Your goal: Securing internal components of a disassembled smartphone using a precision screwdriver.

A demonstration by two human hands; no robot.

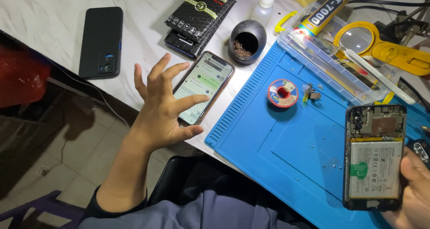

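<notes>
At four o'clock, opened phone (pixel 375 156) with back cover off and battery bared, gripped along its right edge by right hand (pixel 414 194) over blue repair mat (pixel 268 139). At nine o'clock of it, left hand (pixel 163 105) with fingers spread, index fingertip on lit smartphone (pixel 204 86) lying on white marbled table (pixel 49 14), tiled floor below. At twelve o'clock, round grey pot (pixel 247 41) holding brass wool; at one o'clock, clear plastic tray (pixel 329 61) with tweezers inside.

mat (pixel 277 139): blue | magnifier (pixel 380 47): yellow | solder spool (pixel 282 93): red | phone case (pixel 101 41): black | counter (pixel 49 14): white marble
</notes>
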